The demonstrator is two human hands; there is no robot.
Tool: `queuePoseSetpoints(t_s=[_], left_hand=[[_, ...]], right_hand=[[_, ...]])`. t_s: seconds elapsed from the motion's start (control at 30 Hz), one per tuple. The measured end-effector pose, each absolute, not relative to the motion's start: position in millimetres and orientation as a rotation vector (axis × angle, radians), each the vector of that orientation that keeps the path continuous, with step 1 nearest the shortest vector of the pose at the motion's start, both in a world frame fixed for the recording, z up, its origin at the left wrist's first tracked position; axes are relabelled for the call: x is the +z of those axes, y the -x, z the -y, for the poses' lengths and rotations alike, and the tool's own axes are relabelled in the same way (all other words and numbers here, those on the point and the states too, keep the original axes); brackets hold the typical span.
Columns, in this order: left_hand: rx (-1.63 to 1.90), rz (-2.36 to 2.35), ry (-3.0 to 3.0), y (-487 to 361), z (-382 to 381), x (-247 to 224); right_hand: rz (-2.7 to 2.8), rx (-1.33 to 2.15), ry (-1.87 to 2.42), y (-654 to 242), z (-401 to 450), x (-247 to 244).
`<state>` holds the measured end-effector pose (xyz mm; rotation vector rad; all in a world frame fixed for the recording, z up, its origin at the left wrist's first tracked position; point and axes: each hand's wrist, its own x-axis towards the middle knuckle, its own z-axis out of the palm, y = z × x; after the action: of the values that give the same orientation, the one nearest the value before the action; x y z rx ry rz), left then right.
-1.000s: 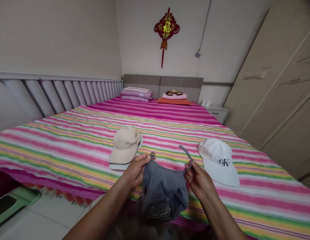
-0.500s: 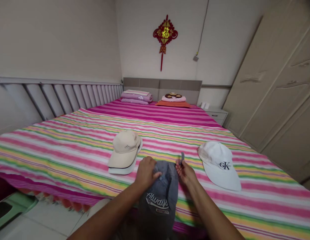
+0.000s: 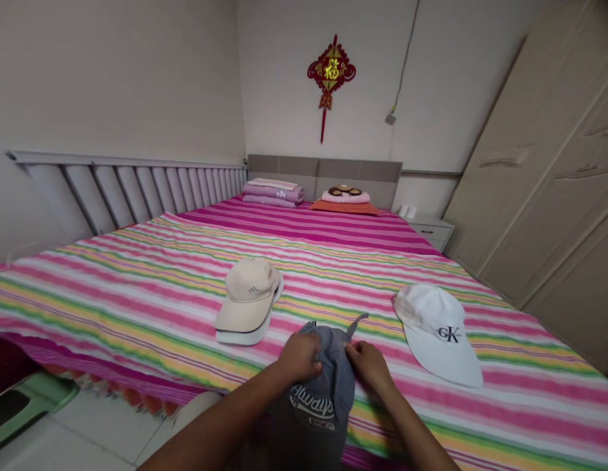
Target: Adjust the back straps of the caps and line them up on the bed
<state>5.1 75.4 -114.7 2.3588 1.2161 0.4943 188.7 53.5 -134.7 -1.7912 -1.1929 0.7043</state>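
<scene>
A dark grey baseball cap [image 3: 328, 373] with white "Always" lettering is held at the bed's near edge, its brim toward me. My left hand [image 3: 300, 356] is closed on the cap's left side. On the right, my right hand [image 3: 368, 366] pinches the cap's rim, just below a loose grey strap [image 3: 357, 323] that sticks out over the bedspread. To the left lies a beige baseball cap [image 3: 249, 294], resting on a paler cap [image 3: 249, 337] that shows beneath it. A white baseball cap [image 3: 438, 333] with dark "CK" letters lies to the right.
The caps rest on a striped bedspread [image 3: 161, 281]. Folded bedding [image 3: 273, 193] and a pink-and-orange stack [image 3: 345, 199] lie by the headboard [image 3: 357, 176]. A green stool [image 3: 38, 409] stands at lower left. Wardrobe [image 3: 539, 176] and nightstand [image 3: 431, 230] are on the right.
My right hand has let go of the strap's end and moved down to the cap's rim; the strap now sticks out free. My left hand still holds the grey cap. The view has shifted slightly.
</scene>
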Motion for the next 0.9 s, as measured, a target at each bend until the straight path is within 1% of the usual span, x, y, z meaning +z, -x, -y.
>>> queuePoseSetpoints(t_s=[0.17,0.33,0.47,0.57,0.67,0.77,0.9], left_hand=[[0.635,-1.061,-1.993,1.4,-76.4,-108.2],[0.829,-1.115,-1.588,17.8,-98.2,-108.1],[0.651,-0.999,-1.305,28.0,-97.4,-111.3],[0.498,-0.857,-1.137,37.7,-82.6,-115.3],[0.429,-0.691,-0.863,57.1,-64.1,-123.5],[0.515,-0.551,-0.699,83.2,-45.7,-132.4],[0.679,-0.493,-0.699,114.8,-27.4,-134.0]], right_hand=[[1.255,0.677,1.832,-181.7,-41.1,-135.0],[1.138,0.769,1.645,-173.9,-39.4,-141.6],[0.990,0.989,1.399,-159.5,-32.9,-140.2],[0.926,1.118,1.252,-143.0,-24.3,-128.1],[0.830,1.248,1.082,-127.4,-17.9,-108.3],[0.649,1.393,0.871,-114.6,-16.8,-85.5],[0.579,1.542,0.737,-97.7,-20.7,-55.5]])
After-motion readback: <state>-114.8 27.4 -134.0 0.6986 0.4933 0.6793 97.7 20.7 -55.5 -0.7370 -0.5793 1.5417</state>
